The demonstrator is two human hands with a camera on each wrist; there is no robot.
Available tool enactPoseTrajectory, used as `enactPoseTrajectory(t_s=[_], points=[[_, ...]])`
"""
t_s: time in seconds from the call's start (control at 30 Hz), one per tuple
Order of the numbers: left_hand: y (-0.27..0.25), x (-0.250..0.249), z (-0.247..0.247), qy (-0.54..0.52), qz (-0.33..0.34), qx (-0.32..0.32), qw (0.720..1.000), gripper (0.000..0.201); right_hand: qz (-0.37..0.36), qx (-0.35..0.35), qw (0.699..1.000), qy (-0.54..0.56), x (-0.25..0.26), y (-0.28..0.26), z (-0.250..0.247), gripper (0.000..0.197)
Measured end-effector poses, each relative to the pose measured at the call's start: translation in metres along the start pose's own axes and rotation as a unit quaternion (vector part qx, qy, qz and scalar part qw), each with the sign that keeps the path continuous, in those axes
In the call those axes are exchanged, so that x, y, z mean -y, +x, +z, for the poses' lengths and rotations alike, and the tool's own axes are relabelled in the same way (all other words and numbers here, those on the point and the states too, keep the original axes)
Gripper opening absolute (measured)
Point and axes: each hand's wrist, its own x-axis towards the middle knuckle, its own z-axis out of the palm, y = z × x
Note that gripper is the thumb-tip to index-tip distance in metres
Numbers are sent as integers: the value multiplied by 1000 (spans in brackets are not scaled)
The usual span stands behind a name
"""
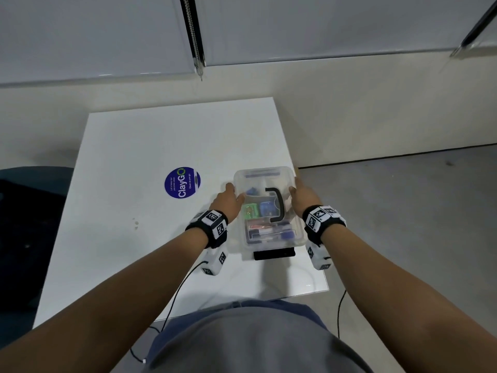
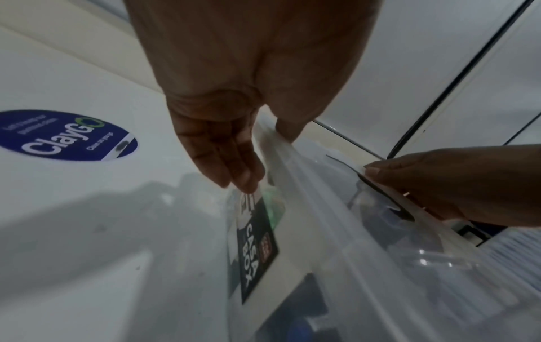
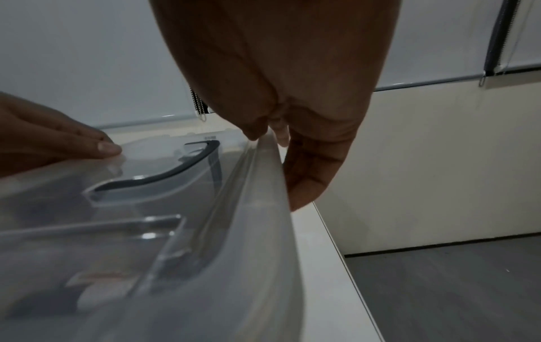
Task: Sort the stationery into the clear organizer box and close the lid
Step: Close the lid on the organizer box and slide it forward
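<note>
The clear organizer box point(image 1: 298, 232) sits near the right edge of the white table point(image 1: 134, 146), with its clear lid point(image 1: 261, 175) lying on top. A green item point(image 1: 250, 211), a blue item point(image 1: 266, 208) and pens point(image 1: 271, 231) show through the lid. The black handle point(image 1: 275, 204) lies flat on it. My left hand point(image 1: 231, 200) pinches the lid's left edge, thumb on top and fingers point(image 2: 231, 166) down the side. My right hand point(image 1: 302, 196) pinches the right edge point(image 3: 263, 185) the same way. A black latch point(image 1: 274, 254) sticks out at the near end.
A round blue ClayGo sticker point(image 1: 182, 186) is stuck on the table left of the box. The table's right edge point(image 3: 331, 243) runs close beside the box, with grey floor point(image 1: 403, 224) beyond. A dark seat point(image 1: 24, 211) stands at the left. Cables trail off the near edge.
</note>
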Motion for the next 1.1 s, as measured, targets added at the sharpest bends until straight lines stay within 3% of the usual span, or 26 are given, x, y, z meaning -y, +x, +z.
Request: enactPoseTrajectory(t_s=[0.1, 0.17, 0.27, 0.33, 0.43, 0.5, 0.6, 0.73, 0.83, 0.93, 1.1], points=[[6, -3, -8, 18, -12, 21, 1000, 48, -4, 17, 1000, 4, 0, 0, -1, 49], [9, -5, -19, 33, -15, 28, 999, 63, -26, 25, 999, -13, 5, 1, -4, 49], [9, 0, -41, 116, 27, -20, 993, 88, -91, 37, 995, -15, 27, 6, -4, 43], [9, 9, -52, 100, 37, -38, 994, 83, -149, 65, 986, -38, 51, 10, 5, 43], [7, 39, -58, 10, -49, -6, 999, 81, -226, 96, 968, -58, 90, 10, 26, 44], [0, 68, -57, -35, -113, 17, 993, 82, -241, 98, 965, -32, 108, 6, 38, 41], [-11, 94, -55, -58, -134, 0, 989, 82, -222, 52, 972, -60, 117, 5, 45, 41], [-20, 102, -64, -69, -154, -66, 983, 73, -104, -11, 991, -83, 101, 6, 41, 65], [-25, 113, -71, -54, -163, -107, 979, 67, 18, 75, 996, 46, 82, 9, 44, 90], [-31, 124, -73, -71, -195, -134, 969, 65, 46, 183, 972, 136, 77, 0, 54, 90], [-38, 126, -82, -69, -232, -139, 960, 56, 43, 110, 976, 180, 96, -10, 69, 82]])
